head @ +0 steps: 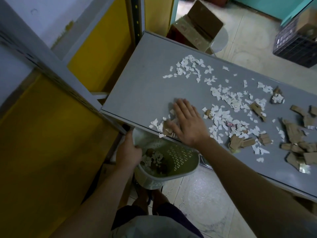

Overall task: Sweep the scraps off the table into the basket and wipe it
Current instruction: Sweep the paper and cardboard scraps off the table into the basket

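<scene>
White paper scraps [223, 100] and torn cardboard pieces [295, 133] lie scattered over the grey table [137, 83]. My right hand [187, 122] lies flat with straight fingers on the tabletop near its front edge, against a small pile of scraps [163, 126] at the rim. Just below that edge hangs a pale green perforated basket [180, 158]. My left hand [128, 150] grips its rim. White and brown scraps [154, 160] lie inside the basket.
Yellow and grey shelving [68, 83] stands close on the left. A cardboard box on a round stool [197, 30] sits beyond the table's far end. A dark plastic crate [295, 42] is on the tiled floor at the top right.
</scene>
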{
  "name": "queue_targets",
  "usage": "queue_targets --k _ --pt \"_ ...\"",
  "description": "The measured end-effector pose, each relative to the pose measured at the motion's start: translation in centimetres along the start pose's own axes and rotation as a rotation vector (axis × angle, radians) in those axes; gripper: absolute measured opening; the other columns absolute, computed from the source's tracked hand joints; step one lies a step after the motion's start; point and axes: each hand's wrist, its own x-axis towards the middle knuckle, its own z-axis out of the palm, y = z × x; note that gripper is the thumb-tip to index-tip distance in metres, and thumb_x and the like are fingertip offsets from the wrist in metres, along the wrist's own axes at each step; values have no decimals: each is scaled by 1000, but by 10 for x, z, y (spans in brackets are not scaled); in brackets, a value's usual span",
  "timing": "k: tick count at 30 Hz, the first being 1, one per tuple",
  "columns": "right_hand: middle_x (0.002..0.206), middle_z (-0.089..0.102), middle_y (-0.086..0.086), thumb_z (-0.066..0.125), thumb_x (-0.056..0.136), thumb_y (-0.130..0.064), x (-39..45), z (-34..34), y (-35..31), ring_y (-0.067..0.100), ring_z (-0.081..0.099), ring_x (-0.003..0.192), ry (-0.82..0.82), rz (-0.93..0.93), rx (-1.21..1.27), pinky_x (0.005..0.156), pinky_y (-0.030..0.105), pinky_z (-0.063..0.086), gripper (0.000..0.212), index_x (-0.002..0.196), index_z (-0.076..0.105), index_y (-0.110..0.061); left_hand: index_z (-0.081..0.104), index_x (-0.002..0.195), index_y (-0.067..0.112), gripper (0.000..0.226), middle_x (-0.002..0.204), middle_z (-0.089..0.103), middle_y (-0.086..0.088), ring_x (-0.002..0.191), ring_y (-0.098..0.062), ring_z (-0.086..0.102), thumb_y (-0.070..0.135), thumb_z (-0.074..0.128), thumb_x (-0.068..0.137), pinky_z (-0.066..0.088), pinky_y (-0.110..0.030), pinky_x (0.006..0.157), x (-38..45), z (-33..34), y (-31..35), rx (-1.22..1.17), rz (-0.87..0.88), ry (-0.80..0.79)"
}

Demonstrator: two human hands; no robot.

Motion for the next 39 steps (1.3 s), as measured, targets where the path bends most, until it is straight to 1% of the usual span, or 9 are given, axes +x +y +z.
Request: queue_targets --k 3,8,14,18,21,27,33,37,39 --pt "180 -11 5 -1 108 -70 2 13 -33 23 -18 166 23 -62 27 136 51 -2 82 173 0 -20 37 158 43 74 142 63 -3 126 -32 63 6 59 98 59 -49 100 0 -2 2 17 4 -3" --pt "180 -16 10 6 114 -62 -28 38 -62 25 -22 166 -2 -184 -8 136 52 2 75 173 -1 -17 40 155 42 69 139 66 -5 120 -32 66 13 62 97 58 -46 99 -2 -7 2 49 14 -9" --pt "181 -2 9 13 116 -56 -63 42 -67 24 -12 168 -42 -357 -20 136 50 2 70 173 13 -15 38 155 46 73 135 69 -4 114 -31 68 13 62 94 60 -47 97 -7 -7 5 38 14 -24" --pt "180 -7 10 10 114 -58 -44 16 -33 25 -13 167 54 -102 24 137 50 2 73 172 4 -14 36 158 43 72 143 64 -3 126 -31 63 9 59 98 56 -42 101 -11 -4 5 41 44 -47" --pt "179 -14 10 4 111 -63 -27 6 -1 26 -17 166 -5 49 -38 137 48 -2 79 172 -2 -14 35 160 40 70 145 63 -6 130 -34 61 10 57 101 54 -45 105 -11 -2 4 47 46 -59" --pt "178 -24 11 5 112 -65 -66 42 -37 24 -25 165 -43 -49 -43 136 49 -4 81 172 -9 -12 31 163 36 73 141 66 -8 124 -34 64 8 58 102 50 -34 90 -18 0 11 104 46 -54" --pt "180 -14 9 10 115 -60 -107 43 -52 19 -21 166 -45 -198 15 134 45 -9 75 172 0 -13 36 159 38 69 136 68 -7 119 -32 67 8 59 101 58 -42 94 -28 7 23 82 60 -96" --pt "179 -18 8 3 111 -66 -90 32 -27 19 -24 165 -33 23 -1 136 47 -2 79 172 -3 -15 36 157 40 72 130 69 -3 114 -30 69 8 62 98 62 -50 93 -31 11 26 75 67 -129" --pt "179 -20 8 3 111 -67 -88 34 -22 20 -25 164 -67 21 -25 136 48 -1 81 172 -5 -15 39 156 37 71 128 69 -3 112 -28 69 7 64 97 63 -48 91 -32 14 29 79 79 -130"
